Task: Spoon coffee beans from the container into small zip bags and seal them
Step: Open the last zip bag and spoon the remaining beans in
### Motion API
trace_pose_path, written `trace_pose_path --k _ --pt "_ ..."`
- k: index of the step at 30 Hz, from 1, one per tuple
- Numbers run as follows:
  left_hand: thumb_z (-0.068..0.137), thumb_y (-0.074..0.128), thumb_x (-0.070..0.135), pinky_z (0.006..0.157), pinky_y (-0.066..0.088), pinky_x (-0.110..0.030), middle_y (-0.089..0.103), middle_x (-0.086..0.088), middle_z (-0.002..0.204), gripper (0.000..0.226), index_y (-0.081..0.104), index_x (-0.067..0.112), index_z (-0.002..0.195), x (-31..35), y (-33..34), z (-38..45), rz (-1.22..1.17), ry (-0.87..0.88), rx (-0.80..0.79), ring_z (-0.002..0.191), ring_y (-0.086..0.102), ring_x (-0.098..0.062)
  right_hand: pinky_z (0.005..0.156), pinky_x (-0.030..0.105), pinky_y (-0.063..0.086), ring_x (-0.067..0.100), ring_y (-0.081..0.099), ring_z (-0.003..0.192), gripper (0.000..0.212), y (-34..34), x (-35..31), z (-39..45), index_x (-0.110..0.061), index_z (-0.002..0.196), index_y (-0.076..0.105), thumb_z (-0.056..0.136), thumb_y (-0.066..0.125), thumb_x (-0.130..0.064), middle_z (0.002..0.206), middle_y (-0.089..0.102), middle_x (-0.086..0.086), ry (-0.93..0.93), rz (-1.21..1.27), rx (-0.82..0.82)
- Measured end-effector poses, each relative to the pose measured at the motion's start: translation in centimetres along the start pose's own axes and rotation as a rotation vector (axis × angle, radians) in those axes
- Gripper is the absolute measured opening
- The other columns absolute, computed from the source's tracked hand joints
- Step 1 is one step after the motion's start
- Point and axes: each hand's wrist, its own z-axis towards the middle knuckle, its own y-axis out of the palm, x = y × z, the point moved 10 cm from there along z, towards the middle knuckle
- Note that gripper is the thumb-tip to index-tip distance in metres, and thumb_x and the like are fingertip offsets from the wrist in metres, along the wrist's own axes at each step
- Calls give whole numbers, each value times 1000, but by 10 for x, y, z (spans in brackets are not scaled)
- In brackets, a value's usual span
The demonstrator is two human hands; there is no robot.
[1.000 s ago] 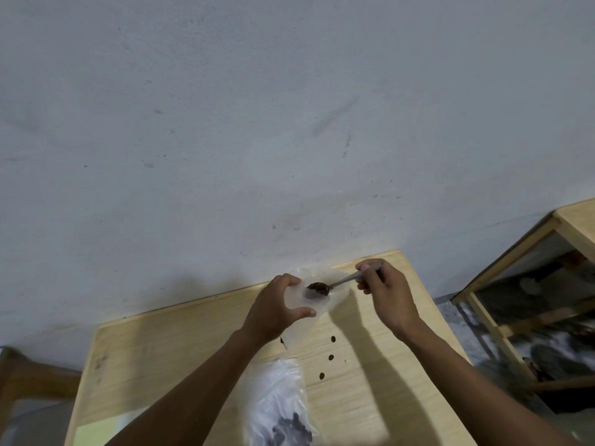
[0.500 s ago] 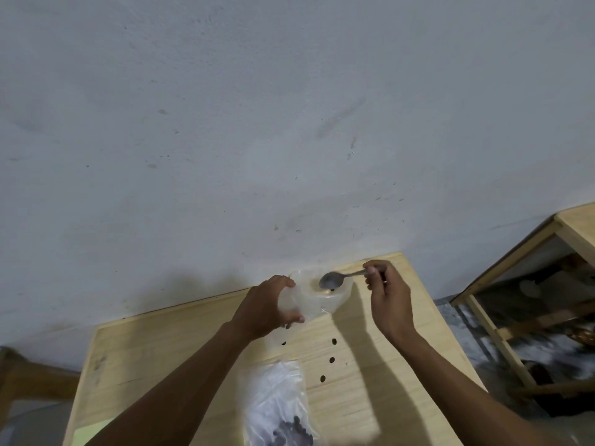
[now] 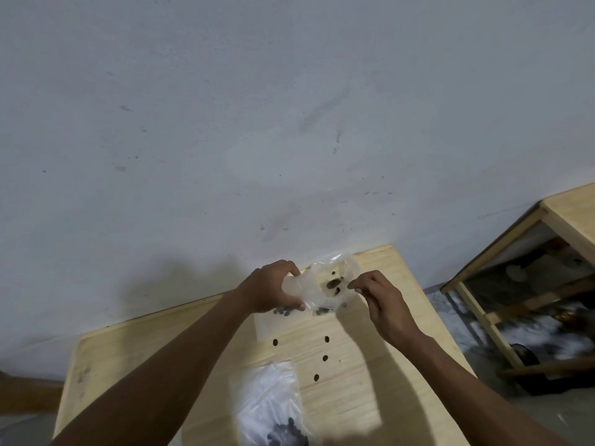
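A wooden table (image 3: 370, 397) carries a larger plastic bag (image 3: 267, 403) of beans near its front edge. Above its far end, the left hand (image 3: 269, 289) grips a small zip bag (image 3: 325, 288), a few beans inside (unsealed, apparently); right hand (image 3: 381, 300) pinches its rim. Loose beans (image 3: 325, 358) lie scattered; sealing remains.

Both bare forearms reached from the near edge toward the far middle, converging. The left hand (image 3: 269, 286) was curled, fingers wrapped over and thumb pointing right along the underside, closed in a grip on something. The right hand (image 3: 380, 300) sat just right of it, wrist bent, back of the hand facing up, its fingertips (image 3: 354, 287) drawn together in a pinch pointing left. The two hands stood close together but apart, at about the same level.
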Motion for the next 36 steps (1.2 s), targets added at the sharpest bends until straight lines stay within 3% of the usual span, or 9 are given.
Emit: trace_pose_path --k 4,8,12,15,21,25,29,32,36 --pt "62 87 44 78 56 -40 64 15 80 57 55 25 105 5 4 11 -54 18 -43 62 65 -9 80 15 44 6 60 92 25 4 2 -7 -11 101 69 95 50 3 98 61 -4 0 29 -25" --pt "62 89 41 74 57 -38 69 9 77 60 53 26 107 10 20 19 -116 1 -138 59 69 -16 76 16 45 7 60 85 21 -7 17 -13 -14 99 68 98 51 -3 94 61 -11 74 78 44" --pt "62 90 38 72 54 -27 76 -4 87 60 53 27 108 18 38 28 -146 -8 -216 74 73 -24 74 24 51 15 63 79 23 -16 42 -20 -25 94 66 100 51 -8 91 64 -11 271 181 137" --pt "64 90 38 66 50 -18 73 -3 98 56 56 24 107 21 44 32 -111 -7 -207 86 71 -23 78 32 54 17 64 79 20 -24 62 -30 -20 97 67 102 49 -12 92 68 -5 404 318 284" --pt "62 90 42 85 50 -25 72 3 107 55 58 23 103 15 57 35 -94 -15 -191 99 69 -19 83 34 55 24 66 82 20 -28 77 -39 -14 101 68 102 48 -13 95 68 2 517 405 445" --pt "64 89 39 82 54 -30 74 -4 103 55 55 22 104 25 70 33 -106 32 -262 91 72 -21 75 17 51 24 67 85 21 -21 75 -42 -22 98 68 102 49 -12 96 68 4 499 343 416" --pt "63 86 44 75 54 -27 75 -1 94 52 53 27 100 27 76 34 -52 44 -273 77 73 -14 75 18 51 18 66 84 28 -21 65 -42 -30 97 68 100 51 -9 97 69 -2 422 265 370" --pt "62 84 49 72 50 -24 75 1 93 54 52 25 98 28 73 36 -4 56 -222 80 71 -13 78 23 52 11 64 90 27 -24 45 -39 -17 104 71 98 52 0 99 67 -6 256 134 289" --pt "68 81 53 81 51 -26 73 2 101 56 51 26 107 36 56 33 94 172 -139 84 70 -12 84 19 48 7 62 101 28 -24 23 -43 -8 109 71 94 48 0 106 63 -5 75 5 243"
